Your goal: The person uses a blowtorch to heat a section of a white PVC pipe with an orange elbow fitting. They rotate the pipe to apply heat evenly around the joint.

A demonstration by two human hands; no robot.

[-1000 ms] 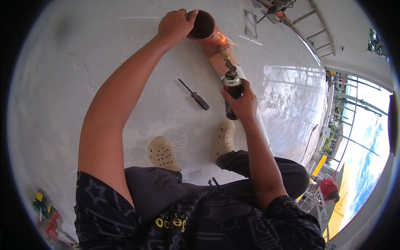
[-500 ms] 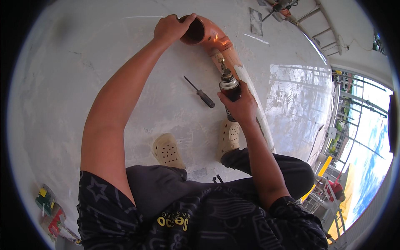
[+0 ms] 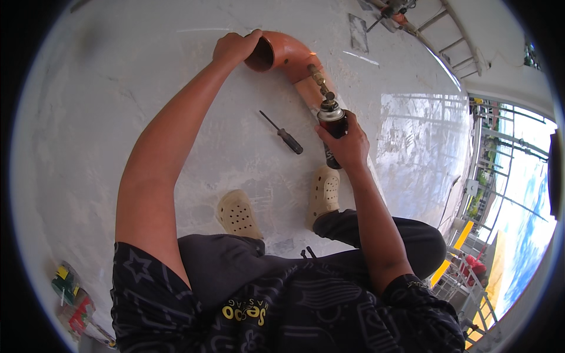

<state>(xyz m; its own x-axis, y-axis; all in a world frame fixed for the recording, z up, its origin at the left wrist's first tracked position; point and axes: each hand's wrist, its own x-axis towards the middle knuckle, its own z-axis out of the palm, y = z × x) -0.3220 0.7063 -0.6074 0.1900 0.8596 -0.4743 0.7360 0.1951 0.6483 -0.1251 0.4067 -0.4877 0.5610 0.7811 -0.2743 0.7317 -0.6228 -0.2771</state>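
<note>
My left hand is closed on the open mouth's rim of an orange pipe elbow. The elbow joins a long straight pipe, pale with an orange end, that runs toward me and passes partly out of sight behind my right arm. My right hand grips the canister of a gas torch. Its brass nozzle points up at the joint of elbow and pipe, where a small flame shows at the elbow's far edge. Left of the torch, a screwdriver with a dark handle lies on the floor.
My feet in beige clogs stand on the smooth grey floor. A ladder and a power tool lie at the far right. Coloured packages sit at the near left. Metal scaffolding stands beyond the right edge.
The torch and my right hand have shifted slightly right. The elbow has moved a little left and nearer with my left hand. Less flame shows on the elbow.
</note>
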